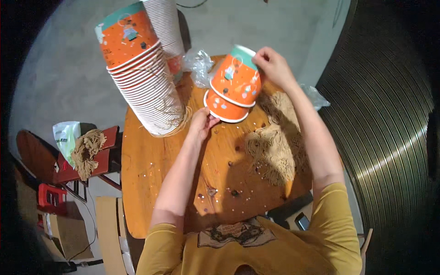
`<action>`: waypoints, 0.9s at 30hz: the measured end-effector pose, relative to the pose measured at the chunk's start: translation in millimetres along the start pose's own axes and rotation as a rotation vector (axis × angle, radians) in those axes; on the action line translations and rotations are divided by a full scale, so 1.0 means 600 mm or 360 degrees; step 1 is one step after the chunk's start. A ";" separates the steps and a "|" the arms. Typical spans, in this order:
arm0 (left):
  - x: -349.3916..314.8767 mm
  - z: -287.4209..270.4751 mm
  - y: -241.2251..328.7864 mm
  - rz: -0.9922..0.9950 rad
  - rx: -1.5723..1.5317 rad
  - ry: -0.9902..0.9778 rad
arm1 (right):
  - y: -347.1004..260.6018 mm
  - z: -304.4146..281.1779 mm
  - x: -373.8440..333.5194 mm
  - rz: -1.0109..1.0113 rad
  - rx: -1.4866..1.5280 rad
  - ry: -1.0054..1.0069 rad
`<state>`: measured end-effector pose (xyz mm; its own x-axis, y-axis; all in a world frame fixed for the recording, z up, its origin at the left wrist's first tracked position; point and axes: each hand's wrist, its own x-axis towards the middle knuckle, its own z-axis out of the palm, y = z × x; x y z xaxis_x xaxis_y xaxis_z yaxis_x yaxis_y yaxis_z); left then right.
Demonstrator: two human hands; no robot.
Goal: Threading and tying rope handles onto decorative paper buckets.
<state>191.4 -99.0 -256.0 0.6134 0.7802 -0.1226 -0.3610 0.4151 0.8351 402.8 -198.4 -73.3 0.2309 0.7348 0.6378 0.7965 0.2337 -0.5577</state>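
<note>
- The upper tub, an orange paper tub with a teal band and white rolled rim [236, 80], is upside down over the lower tub, a matching orange paper one [227, 109], near the far edge of the brown wooden bench [142, 188].
- The right hand [275, 66] has its fingers pinched together at the upper tub's teal base edge.
- The left hand [201, 123] grasps the lower tub's white rim, its fingers at the near side (how far they reach underneath is hidden).
- Both tubs look light and fairly stiff, though thin walls would probably dent under a hard squeeze; the printed surface may be a little slippery.
- The rolled rim seems the firmest hold, with the base edge a good second; pressing mid-wall looks riskier. Nested walls could cling, so a straight pull along their shared axis would suit them.
- Left of the hands leans a tall nested stack of orange tubs [142, 91] with loose tan strings [172, 112] over its rims; a shaggy tan cord bundle [279, 151] lies by the right forearm.
</note>
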 end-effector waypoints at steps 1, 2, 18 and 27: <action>0.006 -0.005 -0.002 -0.0021 0.0020 0.0045 | 0.009 -0.012 0.009 0.0051 0.0122 -0.0006; 0.007 -0.005 -0.003 -0.0038 0.0037 0.0090 | 0.009 -0.035 0.017 0.0032 0.0144 0.0032; -0.116 0.046 0.004 0.0892 0.0950 0.0732 | 0.033 -0.067 -0.305 0.1122 0.1995 0.0324; -0.358 0.124 0.027 0.1342 0.2049 -0.0424 | 0.036 0.047 -0.352 0.1014 0.1209 -0.0074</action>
<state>106.4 -294.8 -176.4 0.7034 0.4124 0.5790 0.0846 -0.8573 0.5078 355.4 -331.0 -235.0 0.4565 0.8854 0.0878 -0.0425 0.1203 -0.9918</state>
